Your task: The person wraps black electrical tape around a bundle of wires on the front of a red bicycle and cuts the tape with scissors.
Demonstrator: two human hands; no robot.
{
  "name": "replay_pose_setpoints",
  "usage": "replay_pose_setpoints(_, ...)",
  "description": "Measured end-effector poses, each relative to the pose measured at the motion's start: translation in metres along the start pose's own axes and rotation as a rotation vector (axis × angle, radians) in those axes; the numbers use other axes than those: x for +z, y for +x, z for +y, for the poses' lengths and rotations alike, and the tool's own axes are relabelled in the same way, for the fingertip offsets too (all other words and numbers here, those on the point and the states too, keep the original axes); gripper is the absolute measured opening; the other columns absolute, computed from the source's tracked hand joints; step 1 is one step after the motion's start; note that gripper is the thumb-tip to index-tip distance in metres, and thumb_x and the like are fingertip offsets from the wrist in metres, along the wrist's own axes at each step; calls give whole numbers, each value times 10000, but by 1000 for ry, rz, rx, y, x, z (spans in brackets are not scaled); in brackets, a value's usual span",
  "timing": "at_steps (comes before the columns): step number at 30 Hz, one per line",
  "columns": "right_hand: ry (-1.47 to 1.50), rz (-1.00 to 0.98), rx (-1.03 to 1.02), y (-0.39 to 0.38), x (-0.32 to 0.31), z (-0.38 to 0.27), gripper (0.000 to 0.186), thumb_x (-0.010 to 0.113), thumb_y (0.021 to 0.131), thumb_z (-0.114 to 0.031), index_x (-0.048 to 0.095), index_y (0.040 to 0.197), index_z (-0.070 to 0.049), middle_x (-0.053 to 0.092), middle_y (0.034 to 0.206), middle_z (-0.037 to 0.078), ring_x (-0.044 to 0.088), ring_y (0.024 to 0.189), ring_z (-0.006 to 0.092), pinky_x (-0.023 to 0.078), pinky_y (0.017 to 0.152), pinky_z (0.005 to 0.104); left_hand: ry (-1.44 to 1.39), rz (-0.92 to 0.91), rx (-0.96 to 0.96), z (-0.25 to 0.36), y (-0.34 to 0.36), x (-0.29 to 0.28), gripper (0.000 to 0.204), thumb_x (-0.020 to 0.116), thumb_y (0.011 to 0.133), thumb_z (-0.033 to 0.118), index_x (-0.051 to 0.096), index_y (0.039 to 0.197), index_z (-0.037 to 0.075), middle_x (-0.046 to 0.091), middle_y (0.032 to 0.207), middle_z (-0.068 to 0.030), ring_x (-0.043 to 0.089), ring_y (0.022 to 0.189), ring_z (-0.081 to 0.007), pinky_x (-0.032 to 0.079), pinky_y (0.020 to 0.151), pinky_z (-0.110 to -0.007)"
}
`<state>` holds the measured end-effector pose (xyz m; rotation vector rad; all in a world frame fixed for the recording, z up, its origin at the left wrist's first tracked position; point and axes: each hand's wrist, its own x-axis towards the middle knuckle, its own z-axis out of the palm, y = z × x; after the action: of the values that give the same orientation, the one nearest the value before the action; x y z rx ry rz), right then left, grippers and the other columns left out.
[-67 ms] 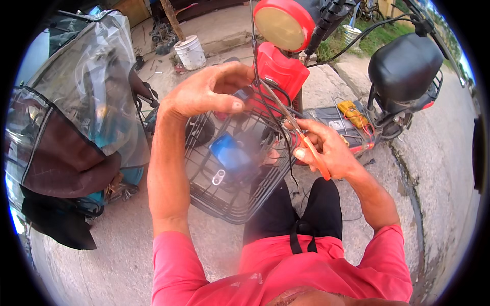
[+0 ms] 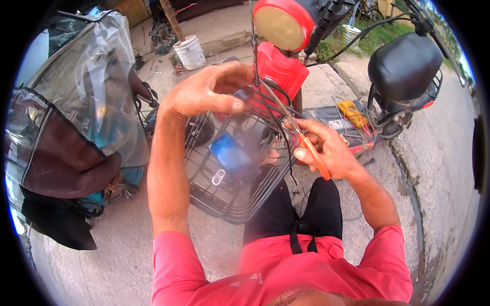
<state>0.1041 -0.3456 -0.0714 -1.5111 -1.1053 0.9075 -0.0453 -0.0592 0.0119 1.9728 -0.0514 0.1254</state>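
Observation:
My right hand [image 2: 326, 153] is closed around the orange handles of a pair of scissors [image 2: 320, 162]. The metal blades slant up and to the left, alongside a black cable [image 2: 255, 46] that hangs in front of a red scooter panel [image 2: 275, 69]. My left hand [image 2: 212, 92] is arched above a black wire basket [image 2: 224, 211], thumb apart from the curved fingers. Its fingertips reach the cable near the blade tips; whether they touch it I cannot tell. In the basket lies a blue phone [image 2: 229, 153] with a pale camera patch, partly blurred by haze.
A round headlight [image 2: 284, 24] with a red rim sits above the panel. To the right are a black seat [image 2: 406, 66] and a yellow multimeter [image 2: 352, 113] on the scooter's footboard. A vehicle under clear plastic sheeting [image 2: 97, 66] stands left. Behind is a white bucket [image 2: 190, 52].

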Motion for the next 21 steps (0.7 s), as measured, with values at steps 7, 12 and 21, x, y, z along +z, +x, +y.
replay_pose_setpoints(7,21,51,-17,-2,-2,14,712,783,906,-295,489,1502,-40,618,858,9,547,679,66,453,604,239,-27,-77,8,-4,5,-2,909,888,704,310,490,1438,-49,654,1253,-154,646,1124,-240,509,964,-367)
replay_pose_setpoints(12,42,101,2,-4,-12,23,755,812,911,-267,443,1510,7,651,953,32,598,801,80,511,640,253,99,-71,-22,-14,3,-4,990,904,709,333,433,1498,-37,666,1213,-171,672,1074,-236,538,930,-354)
replay_pose_setpoints(21,-24,446,26,-75,-69,135,658,734,929,-148,472,1519,-21,608,836,-15,551,657,65,451,570,227,153,-59,60,4,-2,-4,884,848,802,317,437,1518,-1,666,1234,-183,655,1089,-230,539,939,-363)
